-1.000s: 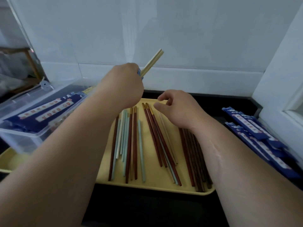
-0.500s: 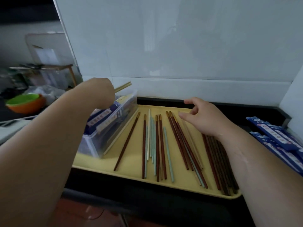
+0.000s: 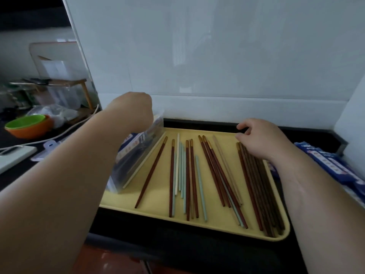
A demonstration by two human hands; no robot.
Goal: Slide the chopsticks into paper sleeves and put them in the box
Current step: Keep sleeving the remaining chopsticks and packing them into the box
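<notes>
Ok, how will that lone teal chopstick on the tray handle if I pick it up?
The teal chopstick lies dead straight, so probably stiff. It is thin, so likely light. On the smooth tray it may slide or roll.

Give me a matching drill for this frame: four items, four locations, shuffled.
1 clear box
2 blue sleeves
3 green bowl
4 dark brown chopsticks

A tray, right end, under the right hand
B off the tray, right side
C far left, inside orange bowl
D tray, left end, below the left hand

Pairs: 1-D, 2-B, 3-C, 4-A
</notes>
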